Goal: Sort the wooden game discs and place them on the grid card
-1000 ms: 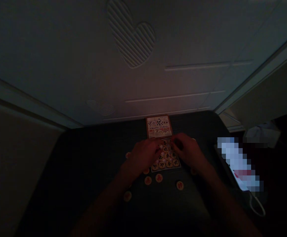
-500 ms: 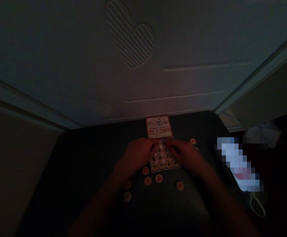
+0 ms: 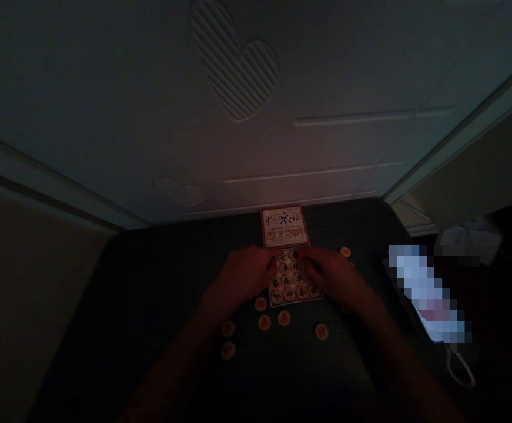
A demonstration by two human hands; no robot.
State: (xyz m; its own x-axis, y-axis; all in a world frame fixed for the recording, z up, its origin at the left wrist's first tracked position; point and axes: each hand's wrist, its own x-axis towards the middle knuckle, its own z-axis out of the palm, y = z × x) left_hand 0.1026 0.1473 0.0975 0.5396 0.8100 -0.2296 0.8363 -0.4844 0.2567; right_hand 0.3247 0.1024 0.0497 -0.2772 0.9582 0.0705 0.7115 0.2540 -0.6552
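Note:
A shallow open box point(image 3: 295, 303) holds rows of round Chinese chess pieces point(image 3: 302, 292) with dark characters. My left hand point(image 3: 247, 273) curls over its far left side, the fingertips bent down at the edge. From the right, my right hand point(image 3: 331, 271) bends over the far right part, and its index fingertip rests at a piece point(image 3: 294, 256) in the back row. Both thumbs point inward over the pieces. The hands hide the box's sides and several pieces. Just behind lies the lid point(image 3: 284, 227), printed with "Chinese chess".
Loose red-marked pieces lie on the dark table point(image 3: 167, 270): a near pair point(image 3: 284, 318), one to the right point(image 3: 321, 331), others left point(image 3: 228, 351) and far right point(image 3: 345, 252). A blurred bright device point(image 3: 429, 299) with a white loop is at right. A white panel point(image 3: 326, 147) rises behind.
Both hands stay almost in place over the box, with only slight finger movement. The whole view shifts a little; the loose pieces have not moved on the table.

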